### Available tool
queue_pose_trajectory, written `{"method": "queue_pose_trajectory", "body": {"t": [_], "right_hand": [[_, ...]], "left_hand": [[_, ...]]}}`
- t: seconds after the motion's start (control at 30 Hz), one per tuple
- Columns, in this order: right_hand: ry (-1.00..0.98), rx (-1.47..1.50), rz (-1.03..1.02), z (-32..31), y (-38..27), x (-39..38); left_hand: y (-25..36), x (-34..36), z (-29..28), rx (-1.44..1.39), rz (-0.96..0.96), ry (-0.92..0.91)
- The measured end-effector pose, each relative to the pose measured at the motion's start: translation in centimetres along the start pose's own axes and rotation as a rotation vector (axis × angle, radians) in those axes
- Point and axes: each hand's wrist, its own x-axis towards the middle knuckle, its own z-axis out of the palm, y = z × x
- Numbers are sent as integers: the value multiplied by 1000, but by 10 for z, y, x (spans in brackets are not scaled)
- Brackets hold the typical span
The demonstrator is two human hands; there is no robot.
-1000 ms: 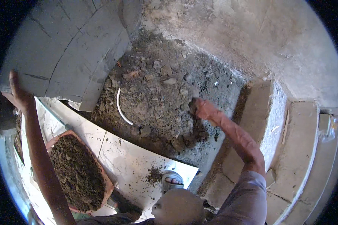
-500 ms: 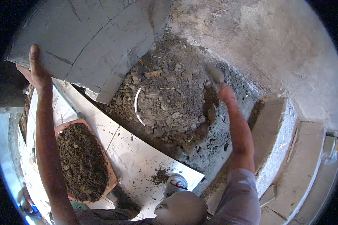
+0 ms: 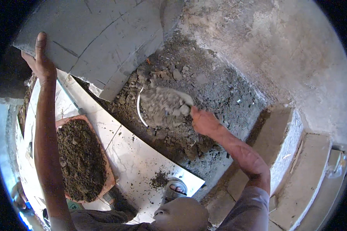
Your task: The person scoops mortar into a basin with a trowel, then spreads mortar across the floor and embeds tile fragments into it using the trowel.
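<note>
My left hand (image 3: 42, 61) grips the edge of a grey cracked slab (image 3: 96, 30) at the upper left. My right hand (image 3: 202, 119) is closed on a trowel (image 3: 186, 107), blurred by motion, low over a heap of rubble and soil (image 3: 189, 142) in the middle. Loose material around the blade is also smeared. A curved white pipe piece (image 3: 140, 111) lies on the heap to the left of the trowel. A pink tub (image 3: 108, 173) full of dark soil sits by my left forearm on pale tiles (image 3: 123, 154).
Curved concrete steps (image 3: 300, 169) run down the right side below a rough wall (image 3: 270, 50). A sandaled foot (image 3: 175, 188) is on the tile edge. A blue pipe (image 3: 69, 96) lies above the tub. At the lower-left edge a small, unclear figure of another person (image 3: 19, 196) shows.
My right hand went up and right with the trowel, then came down and left across the heap, stirring the rubble. My left hand stays on the slab, though it appears higher as the view shifted.
</note>
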Motion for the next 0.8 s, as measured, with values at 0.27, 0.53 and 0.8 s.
{"method": "queue_pose_trajectory", "body": {"t": [0.27, 0.53, 0.8], "right_hand": [[520, 63, 430, -32, 112, 100], [338, -184, 55, 59, 102, 110], [361, -35, 107, -48, 80, 119]], "left_hand": [[9, -7, 8, -46, -20, -9], [5, -4, 6, -15, -2, -15], [4, -3, 4, 36, 75, -37]]}}
